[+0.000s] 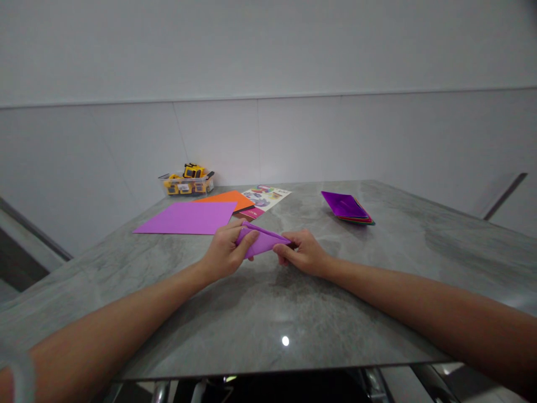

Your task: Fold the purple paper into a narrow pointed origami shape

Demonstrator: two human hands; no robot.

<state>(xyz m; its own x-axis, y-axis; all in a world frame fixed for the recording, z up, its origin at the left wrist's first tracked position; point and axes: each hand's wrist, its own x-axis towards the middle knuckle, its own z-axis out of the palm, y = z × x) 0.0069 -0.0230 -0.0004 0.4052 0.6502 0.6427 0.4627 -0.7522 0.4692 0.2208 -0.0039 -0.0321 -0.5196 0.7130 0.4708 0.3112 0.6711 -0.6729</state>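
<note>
Hands meet over a gray, marble-patterned tabletop (251,313), where a folded piece of purple paper (263,242) is held between them, raised in front of the wearer. The left hand (226,253) is clamped on the paper's broader end, thumb pressed across the near face and fingers behind. The right hand (305,252) pinches the narrow, pointed end between thumb and fingers. An open fold runs along the paper's upper edge.

Just beyond the left hand, a flat purple sheet (187,217) lies on the tabletop, partly covering an orange sheet (230,197). A printed leaflet (271,194) with colorful pictures sits beside the orange sheet, partly tucked beneath it. At the far left edge stands a clear plastic tub (183,188) bearing a white label, with a yellow toy vehicle (193,171) rising above its rim. To the right, apart from both hands, rests a stack of multicolored sheets (346,205), shiny purple uppermost. A pale wall (302,134) rises behind.
</note>
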